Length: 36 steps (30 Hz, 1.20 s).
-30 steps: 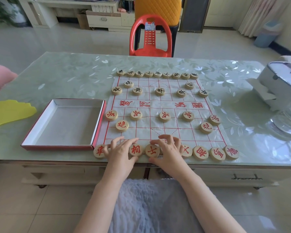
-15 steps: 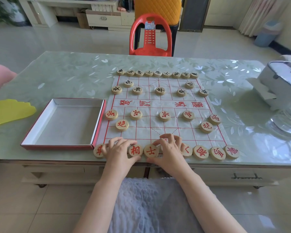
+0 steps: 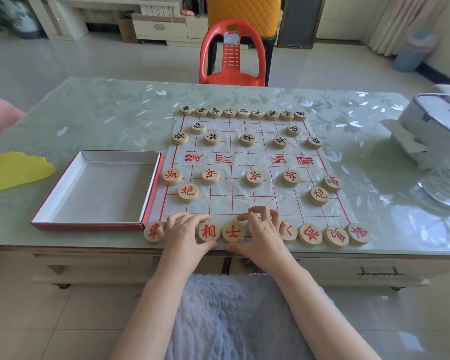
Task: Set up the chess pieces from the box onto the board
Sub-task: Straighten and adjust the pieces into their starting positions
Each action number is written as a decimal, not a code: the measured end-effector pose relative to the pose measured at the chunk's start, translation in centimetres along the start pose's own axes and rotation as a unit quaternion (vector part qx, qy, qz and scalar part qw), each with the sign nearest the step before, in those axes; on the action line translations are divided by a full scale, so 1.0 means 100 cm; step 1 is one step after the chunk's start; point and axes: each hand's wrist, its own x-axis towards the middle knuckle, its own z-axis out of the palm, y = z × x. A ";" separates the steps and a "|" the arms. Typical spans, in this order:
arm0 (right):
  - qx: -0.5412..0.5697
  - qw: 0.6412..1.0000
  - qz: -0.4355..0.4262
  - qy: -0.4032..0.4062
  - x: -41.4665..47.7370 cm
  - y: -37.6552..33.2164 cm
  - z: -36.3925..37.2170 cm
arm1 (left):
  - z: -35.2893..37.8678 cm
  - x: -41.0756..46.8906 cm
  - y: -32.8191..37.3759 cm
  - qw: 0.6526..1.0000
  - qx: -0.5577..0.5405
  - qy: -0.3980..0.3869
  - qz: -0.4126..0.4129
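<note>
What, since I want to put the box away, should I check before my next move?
1. Box emptied: ok, no pieces show inside.
2. Black back row, nine pieces: ok.
3. Five red soldiers placed: ok.
4. Two red cannons placed: ok.
5. Red back row complete: cannot tell; left hand and right hand cover pieces.
</note>
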 end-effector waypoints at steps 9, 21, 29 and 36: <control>-0.010 1.000 -0.010 0.011 0.000 0.001 0.000 | -0.002 0.000 0.002 1.000 0.003 -0.018 -0.007; 0.075 0.989 0.077 0.104 -0.018 0.038 -0.035 | -0.003 -0.001 0.022 0.997 -0.034 -0.018 0.069; 0.059 0.985 0.100 0.130 -0.037 0.073 -0.044 | 0.016 0.011 0.068 0.983 -0.066 -0.112 0.134; 0.013 0.996 0.041 0.082 -0.027 0.070 -0.040 | 0.029 0.021 0.072 0.968 -0.051 -0.180 0.166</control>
